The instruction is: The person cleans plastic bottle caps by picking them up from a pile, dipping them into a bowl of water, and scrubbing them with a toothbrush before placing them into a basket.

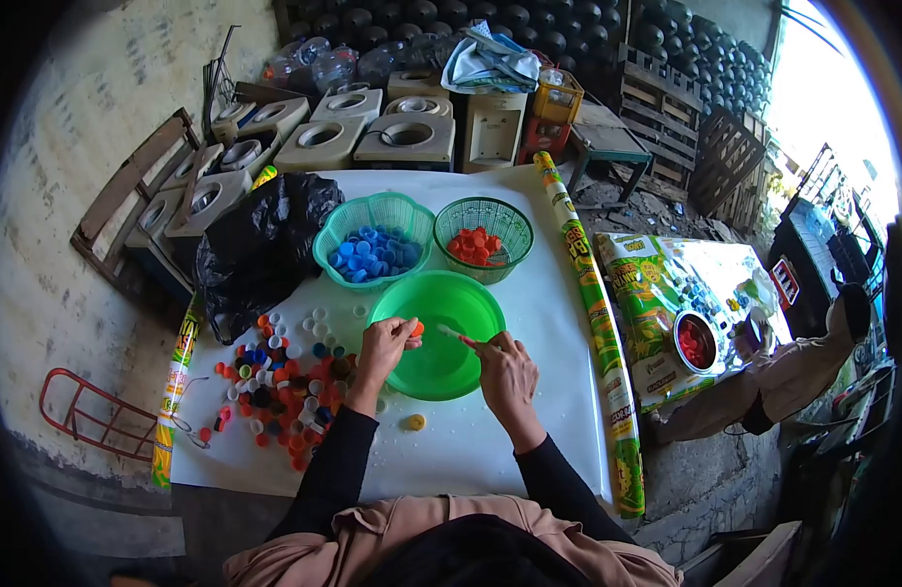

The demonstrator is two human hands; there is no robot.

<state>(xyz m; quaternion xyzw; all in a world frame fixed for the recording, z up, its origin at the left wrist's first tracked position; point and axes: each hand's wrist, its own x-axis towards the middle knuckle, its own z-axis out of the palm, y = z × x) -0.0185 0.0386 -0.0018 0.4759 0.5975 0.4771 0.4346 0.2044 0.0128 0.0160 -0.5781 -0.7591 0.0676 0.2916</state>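
My left hand (386,350) pinches an orange bottle cap (417,330) over the left part of a green basin (441,372) of water. In my right hand (508,377) is a toothbrush (461,338), its bristle end pointing left towards the cap but apart from it. Behind the basin stand a pale green basket of blue caps (373,256) and a darker green basket of red caps (475,247). A loose pile of mixed caps (294,396) lies left of my left hand. One yellow cap (414,422) rests near the basin's front edge.
A black plastic bag (260,245) lies at the back left of the white table (559,391). Rolled yellow-green wrappers (598,342) edge its right side. Another person's arm (764,391) reaches over a second table, near a tin of red caps (696,342).
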